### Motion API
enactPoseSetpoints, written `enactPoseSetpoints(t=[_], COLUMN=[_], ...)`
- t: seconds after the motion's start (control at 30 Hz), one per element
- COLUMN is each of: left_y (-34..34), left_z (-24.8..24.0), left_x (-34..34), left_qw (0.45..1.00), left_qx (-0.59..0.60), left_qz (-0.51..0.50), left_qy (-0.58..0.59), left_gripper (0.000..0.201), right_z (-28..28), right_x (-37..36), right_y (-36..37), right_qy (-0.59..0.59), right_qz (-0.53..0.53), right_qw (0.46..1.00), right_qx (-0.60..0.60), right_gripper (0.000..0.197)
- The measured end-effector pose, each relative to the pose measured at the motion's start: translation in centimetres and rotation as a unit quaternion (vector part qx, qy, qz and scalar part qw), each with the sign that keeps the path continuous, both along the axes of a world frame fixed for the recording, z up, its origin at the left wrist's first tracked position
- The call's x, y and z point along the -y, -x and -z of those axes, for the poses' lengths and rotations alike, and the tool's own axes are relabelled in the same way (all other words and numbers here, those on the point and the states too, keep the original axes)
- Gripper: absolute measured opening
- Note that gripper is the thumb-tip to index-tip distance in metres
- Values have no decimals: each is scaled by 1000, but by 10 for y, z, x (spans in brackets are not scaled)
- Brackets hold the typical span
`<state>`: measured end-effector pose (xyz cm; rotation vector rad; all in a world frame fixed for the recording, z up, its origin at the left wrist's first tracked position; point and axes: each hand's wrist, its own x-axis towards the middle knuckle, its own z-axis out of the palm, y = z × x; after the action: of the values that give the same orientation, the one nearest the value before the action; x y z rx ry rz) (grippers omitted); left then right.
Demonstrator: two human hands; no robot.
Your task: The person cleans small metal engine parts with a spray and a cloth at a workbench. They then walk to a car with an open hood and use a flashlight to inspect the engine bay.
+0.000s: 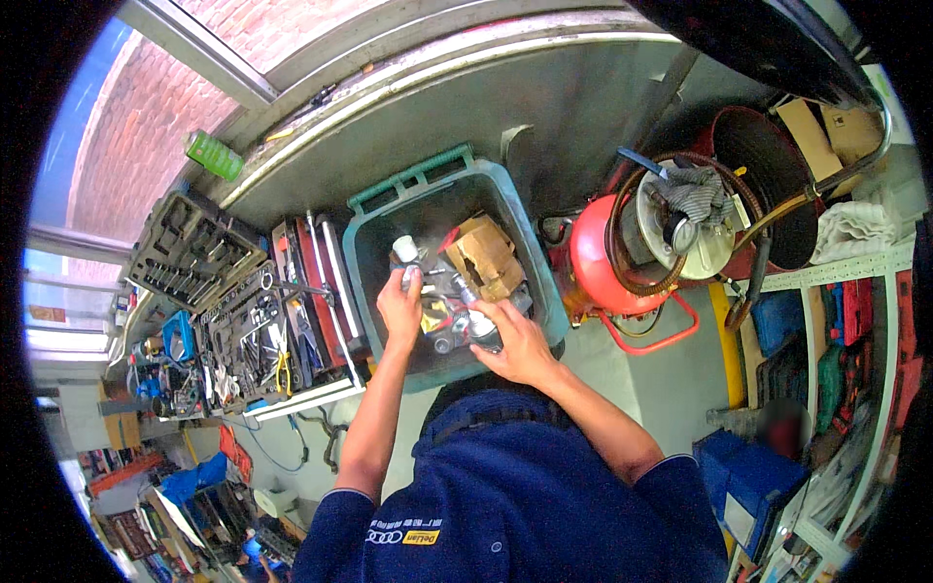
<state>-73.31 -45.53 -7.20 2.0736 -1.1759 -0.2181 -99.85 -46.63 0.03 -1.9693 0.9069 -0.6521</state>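
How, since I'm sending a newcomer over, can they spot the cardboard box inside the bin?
Find the rounded red tank; the open teal bin stands just left of it. Inside, just beyond the person's right hand, is the brown cardboard box. Its size and brown colour set it apart from the smaller white and silvery pieces nearby.

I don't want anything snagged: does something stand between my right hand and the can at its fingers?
Nothing visible does: your right hand grips the can directly, over the bin. The cardboard box lies beyond both, not between them.
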Motion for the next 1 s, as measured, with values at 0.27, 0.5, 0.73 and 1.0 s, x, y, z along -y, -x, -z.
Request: enactPoseSetpoints(t=[0.27,0.5,0.73,1.0], left_y=[-1,-7,-14,-10], left_z=[9,20,8,-11], left_x=[1,-6,-11,-46], left_qw=[1000,999,999,998], left_qx=[-22,-34,-40,51], left_qz=[-18,-20,-33,24], left_qy=[-14,-18,-8,-20], left_gripper=[33,34,34,26], right_z=[9,15,-26,-153], right_x=[2,12,60,277], right_y=[-2,2,-19,-98], right_qy=[-11,-8,31,124], right_qz=[-27,-1,26,120], right_qw=[999,1000,992,967], right_qx=[-17,-22,116,185], right_gripper=[72,70,83,79])
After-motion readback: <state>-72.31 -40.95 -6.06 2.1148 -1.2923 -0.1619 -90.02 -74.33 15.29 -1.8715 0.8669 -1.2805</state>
